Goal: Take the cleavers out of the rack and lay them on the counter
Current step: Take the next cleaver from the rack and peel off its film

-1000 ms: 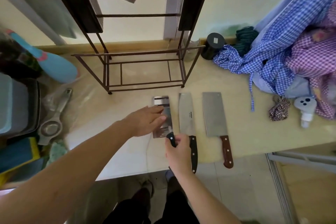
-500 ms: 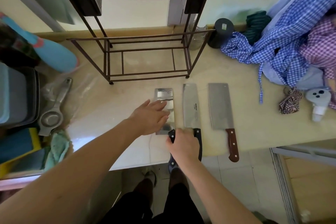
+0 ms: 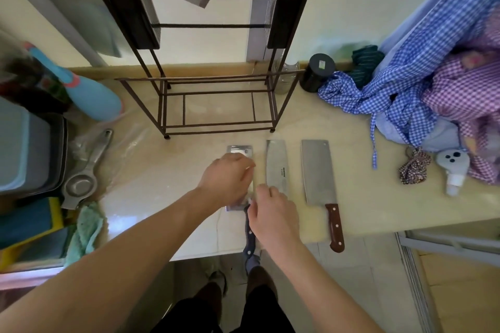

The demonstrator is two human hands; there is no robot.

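Three cleavers lie flat in a row on my pale counter point(image 3: 365, 205), just in front of the dark wire rack point(image 3: 216, 105), blades pointing toward it and handles toward me. The left cleaver point(image 3: 239, 149) has a shiny, mirror-like blade, mostly hidden under my left hand point(image 3: 227, 181), and a dark riveted handle that hangs past the counter edge. The middle cleaver point(image 3: 276, 162) has a slimmer blade with small print on it (its handle sits under my right hand point(image 3: 273, 213)). The right cleaver point(image 3: 318, 170) has a broad dull-grey blade and a reddish-brown riveted handle overhanging the edge.
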